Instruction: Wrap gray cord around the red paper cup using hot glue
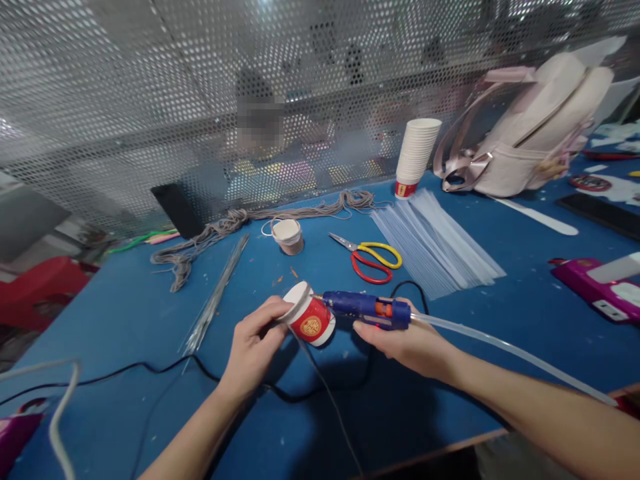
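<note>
My left hand (257, 343) grips a red and white paper cup (316, 321) by its rim, the cup tilted with its mouth up and to the left. A thin grey cord (327, 387) runs along the rim and trails down over the table edge. In my right hand (400, 343) is a blue hot glue gun (357, 307), its nozzle at the cup just below the rim. A long clear glue stick (500, 347) sticks out of the gun's back end. My right fingers are partly hidden behind the gun.
Beyond the cup stand a small cord-wrapped cup (290, 239) and scissors (373, 260). Clear plastic strips (435, 247), stacked paper cups (417, 157) and a pink backpack (525, 147) are at right. Grey cord bundles (225, 227), a phone (177, 210) and thin wires (217, 297) lie left. A black cable (200, 363) crosses the table.
</note>
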`<control>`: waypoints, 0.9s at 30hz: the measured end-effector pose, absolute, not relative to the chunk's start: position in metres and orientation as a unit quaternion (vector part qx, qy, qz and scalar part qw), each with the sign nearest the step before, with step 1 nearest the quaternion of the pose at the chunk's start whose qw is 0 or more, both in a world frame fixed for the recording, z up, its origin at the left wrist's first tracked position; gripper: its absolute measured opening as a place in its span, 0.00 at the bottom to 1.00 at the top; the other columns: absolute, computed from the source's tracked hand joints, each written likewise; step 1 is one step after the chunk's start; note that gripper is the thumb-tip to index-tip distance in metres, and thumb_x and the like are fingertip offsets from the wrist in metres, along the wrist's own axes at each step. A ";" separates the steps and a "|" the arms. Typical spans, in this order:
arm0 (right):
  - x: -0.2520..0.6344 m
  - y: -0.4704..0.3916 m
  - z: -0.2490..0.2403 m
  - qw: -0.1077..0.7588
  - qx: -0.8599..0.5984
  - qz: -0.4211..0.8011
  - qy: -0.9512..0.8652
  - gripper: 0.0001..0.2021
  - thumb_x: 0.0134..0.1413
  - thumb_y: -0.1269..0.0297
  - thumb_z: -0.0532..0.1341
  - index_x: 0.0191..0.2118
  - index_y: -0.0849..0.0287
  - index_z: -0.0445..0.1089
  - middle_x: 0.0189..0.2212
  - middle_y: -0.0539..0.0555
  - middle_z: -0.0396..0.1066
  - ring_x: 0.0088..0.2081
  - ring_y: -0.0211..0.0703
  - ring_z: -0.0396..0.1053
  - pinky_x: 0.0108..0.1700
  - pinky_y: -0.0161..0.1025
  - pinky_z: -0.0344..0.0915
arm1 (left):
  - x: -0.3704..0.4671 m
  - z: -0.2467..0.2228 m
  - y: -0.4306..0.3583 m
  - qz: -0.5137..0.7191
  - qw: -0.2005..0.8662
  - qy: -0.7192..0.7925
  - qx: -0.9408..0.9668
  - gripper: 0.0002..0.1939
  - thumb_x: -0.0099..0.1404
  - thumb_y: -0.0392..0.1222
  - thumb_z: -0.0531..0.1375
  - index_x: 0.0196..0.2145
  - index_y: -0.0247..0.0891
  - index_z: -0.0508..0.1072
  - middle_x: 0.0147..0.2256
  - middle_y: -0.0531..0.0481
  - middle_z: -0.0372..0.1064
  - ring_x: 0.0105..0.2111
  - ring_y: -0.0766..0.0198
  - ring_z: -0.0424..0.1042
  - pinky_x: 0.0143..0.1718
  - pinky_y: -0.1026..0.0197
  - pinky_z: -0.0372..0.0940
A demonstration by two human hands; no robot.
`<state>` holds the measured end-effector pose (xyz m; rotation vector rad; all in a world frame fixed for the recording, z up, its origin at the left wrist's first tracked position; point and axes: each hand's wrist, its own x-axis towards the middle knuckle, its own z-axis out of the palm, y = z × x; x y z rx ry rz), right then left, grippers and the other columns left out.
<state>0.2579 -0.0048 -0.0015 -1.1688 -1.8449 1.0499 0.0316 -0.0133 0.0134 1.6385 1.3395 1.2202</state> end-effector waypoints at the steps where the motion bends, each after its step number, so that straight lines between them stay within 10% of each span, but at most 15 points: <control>1: 0.258 -0.004 0.002 0.360 -0.454 0.415 -0.701 0.09 0.54 0.65 0.56 0.23 0.54 0.60 0.16 0.45 0.60 0.16 0.35 0.57 0.17 0.32 0.57 | 0.031 0.013 -0.013 0.473 0.343 0.513 0.629 0.07 0.54 0.35 0.58 0.28 0.37 0.77 0.28 0.49 0.71 0.30 0.62 0.68 0.32 0.62 0.63; 19: 0.273 0.033 0.004 0.016 -0.397 0.084 -0.914 0.11 0.46 0.73 0.57 0.39 0.66 0.67 0.38 0.62 0.68 0.36 0.50 0.69 0.36 0.42 0.61 | 0.029 0.016 -0.013 0.484 0.292 0.537 0.627 0.07 0.55 0.37 0.58 0.30 0.37 0.76 0.28 0.51 0.69 0.29 0.64 0.67 0.30 0.64 0.62; 27: 0.258 0.021 0.025 0.197 -0.413 0.230 -0.859 0.08 0.54 0.72 0.55 0.37 0.63 0.71 0.37 0.58 0.71 0.41 0.48 0.68 0.45 0.44 0.62 | 0.033 0.017 -0.014 0.474 0.240 0.538 0.655 0.06 0.57 0.37 0.57 0.30 0.37 0.75 0.28 0.51 0.70 0.28 0.65 0.67 0.30 0.64 0.62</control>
